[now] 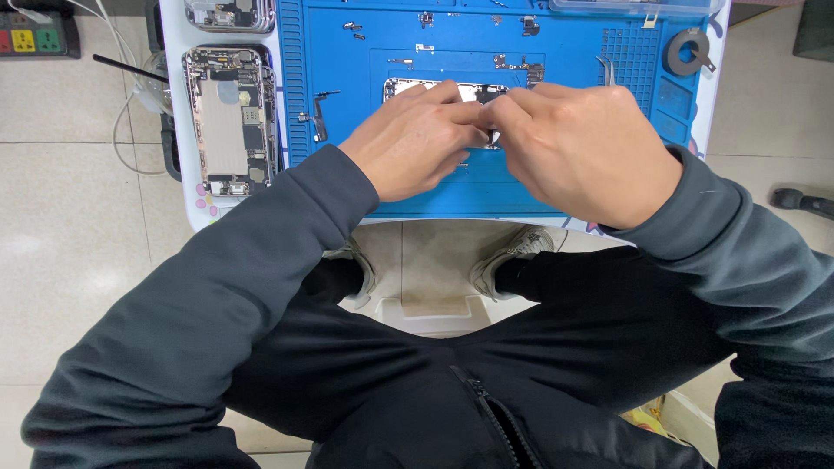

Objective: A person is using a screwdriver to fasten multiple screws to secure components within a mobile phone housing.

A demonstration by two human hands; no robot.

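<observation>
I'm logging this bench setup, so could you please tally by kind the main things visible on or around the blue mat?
Opened phone bodies: 3, one under the hands, one left of the mat, one at the top edge
Blue work mat: 1
Tweezers: 1
Dark round roll: 1
Hands: 2, left hand, right hand
Total: 8

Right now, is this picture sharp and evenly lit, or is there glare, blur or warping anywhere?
Head view: soft, even light; only faint shadow under the left hand and right hand on the blue mat. Mild sheen on the floor tiles. Hands, and the opened phone beside the mat, look sharp, with no motion blur. Wide lens bows the table edge slightly.
</observation>
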